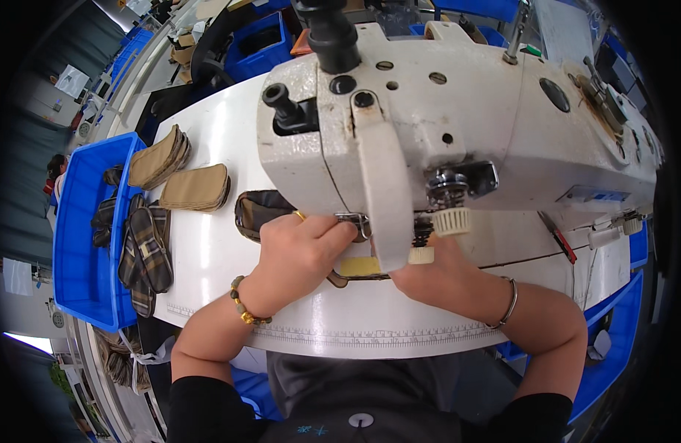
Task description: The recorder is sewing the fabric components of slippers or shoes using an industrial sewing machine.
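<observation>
A white sewing machine (pixel 444 111) fills the upper right, its head over the white worktable. My left hand (pixel 300 247) is at the left of its presser foot, fingers bent and pressed together on a dark-edged brown fabric piece (pixel 260 212). That piece sticks out to the left beyond my knuckles. A small brown fabric edge (pixel 338 280) shows beside a yellow patch (pixel 360 266) below the needle area. My right hand (pixel 438 269) is at the right of the needle area, its fingers mostly hidden behind the machine's white lever and knobs.
Two stacks of tan fabric pieces (pixel 195 187) lie on the table's left part. Plaid fabric pieces (pixel 147 255) hang over the edge of a blue bin (pixel 97 273) there. Red-handled scissors or snips (pixel 563 244) lie at right. A printed ruler (pixel 370 340) follows the front edge.
</observation>
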Demonstrator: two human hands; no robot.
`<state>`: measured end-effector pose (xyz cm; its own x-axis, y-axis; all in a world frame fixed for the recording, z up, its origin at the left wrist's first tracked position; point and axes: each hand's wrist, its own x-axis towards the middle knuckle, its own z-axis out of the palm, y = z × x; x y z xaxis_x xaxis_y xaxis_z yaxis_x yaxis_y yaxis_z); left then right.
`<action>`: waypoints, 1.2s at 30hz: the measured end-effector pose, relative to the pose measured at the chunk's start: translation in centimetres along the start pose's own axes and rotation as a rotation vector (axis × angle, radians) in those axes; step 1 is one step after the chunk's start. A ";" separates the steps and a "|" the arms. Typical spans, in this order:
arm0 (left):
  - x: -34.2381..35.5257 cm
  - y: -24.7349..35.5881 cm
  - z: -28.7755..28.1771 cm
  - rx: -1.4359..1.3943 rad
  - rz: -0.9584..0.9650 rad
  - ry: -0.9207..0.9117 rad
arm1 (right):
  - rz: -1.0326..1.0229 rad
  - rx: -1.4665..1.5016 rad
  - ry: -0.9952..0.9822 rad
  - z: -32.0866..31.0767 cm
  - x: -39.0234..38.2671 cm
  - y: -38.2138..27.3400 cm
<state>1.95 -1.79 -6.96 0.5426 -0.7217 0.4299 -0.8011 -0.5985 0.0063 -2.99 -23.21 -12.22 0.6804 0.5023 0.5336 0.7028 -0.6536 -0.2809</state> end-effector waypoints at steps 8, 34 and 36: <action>-0.1 1.2 0.5 0.116 0.197 0.078 | 0.038 -0.048 -0.027 0.4 -0.8 0.3; 0.4 -0.2 -2.0 -0.366 -0.245 -0.311 | 0.173 0.078 0.151 1.0 1.3 1.2; 0.3 0.3 -1.5 -0.182 -0.138 -0.142 | 0.139 0.015 0.130 0.5 1.7 0.9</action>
<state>1.53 -1.66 -5.43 0.6695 -0.6868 0.2828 -0.7424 -0.6313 0.2242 -1.05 -22.68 -11.95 0.7394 0.3299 0.5869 0.6073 -0.7030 -0.3701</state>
